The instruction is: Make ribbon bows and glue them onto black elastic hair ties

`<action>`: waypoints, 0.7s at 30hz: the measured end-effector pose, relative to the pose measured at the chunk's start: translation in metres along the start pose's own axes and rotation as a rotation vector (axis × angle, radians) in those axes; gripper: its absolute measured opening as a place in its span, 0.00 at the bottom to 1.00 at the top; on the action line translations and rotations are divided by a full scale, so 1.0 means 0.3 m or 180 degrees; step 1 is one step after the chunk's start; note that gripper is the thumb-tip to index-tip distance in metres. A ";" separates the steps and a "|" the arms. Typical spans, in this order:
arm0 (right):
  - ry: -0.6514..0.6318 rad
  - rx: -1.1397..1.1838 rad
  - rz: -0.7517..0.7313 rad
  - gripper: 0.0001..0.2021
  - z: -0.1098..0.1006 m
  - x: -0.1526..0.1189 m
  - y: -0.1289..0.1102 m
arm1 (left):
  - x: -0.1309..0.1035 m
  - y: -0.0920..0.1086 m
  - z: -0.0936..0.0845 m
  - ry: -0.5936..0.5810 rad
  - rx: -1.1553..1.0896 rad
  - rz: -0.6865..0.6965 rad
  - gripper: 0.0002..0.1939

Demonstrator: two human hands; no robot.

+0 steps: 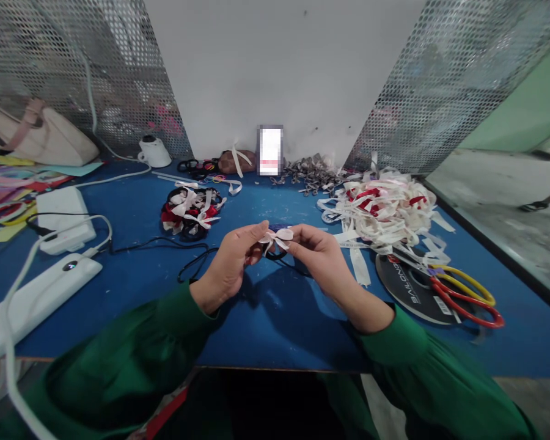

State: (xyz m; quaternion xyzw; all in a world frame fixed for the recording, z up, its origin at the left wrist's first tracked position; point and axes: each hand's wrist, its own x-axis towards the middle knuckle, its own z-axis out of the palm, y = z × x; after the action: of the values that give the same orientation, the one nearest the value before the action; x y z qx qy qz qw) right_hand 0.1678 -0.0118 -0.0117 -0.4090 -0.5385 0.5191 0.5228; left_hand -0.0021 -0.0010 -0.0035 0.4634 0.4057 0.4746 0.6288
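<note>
Between my two hands, over the middle of the blue table, is a white ribbon bow (277, 237) on a black hair tie (275, 255). My left hand (234, 253) pinches the bow's left side with thumb and fingers. On the other side, my right hand (319, 252) is closed on the bow's right loop. Part of the hair tie is hidden behind the fingers. Left of my hands lies a pile of black hair ties with white and red bows (192, 211). A heap of white ribbon strips (385, 208) with some red pieces lies to the right.
Scissors (467, 293) with red and yellow handles rest on a black round card (415, 290) at right. A phone (270, 150) stands against the back panel beside small grey pieces (314, 171). A power strip (41, 305), cables and a white cup (154, 151) are at left.
</note>
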 end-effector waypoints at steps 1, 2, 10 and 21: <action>-0.0016 0.0012 0.0007 0.10 0.000 0.000 -0.002 | 0.000 0.000 0.000 -0.0019 0.0014 -0.0007 0.18; -0.0028 0.0020 0.0015 0.10 0.001 -0.001 -0.003 | -0.001 0.000 0.000 -0.0049 0.0038 -0.0020 0.16; -0.0047 -0.0042 0.0048 0.13 -0.001 0.000 0.002 | 0.001 0.004 0.008 -0.0084 0.0217 -0.0018 0.14; -0.0062 -0.0073 0.0026 0.12 0.000 -0.001 0.007 | -0.003 0.011 0.011 -0.0036 0.0295 0.0062 0.14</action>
State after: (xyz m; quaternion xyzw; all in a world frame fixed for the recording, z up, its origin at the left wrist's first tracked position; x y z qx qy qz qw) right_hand 0.1676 -0.0119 -0.0139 -0.4121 -0.5478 0.5189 0.5107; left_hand 0.0003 -0.0020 0.0007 0.4987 0.4192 0.4587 0.6043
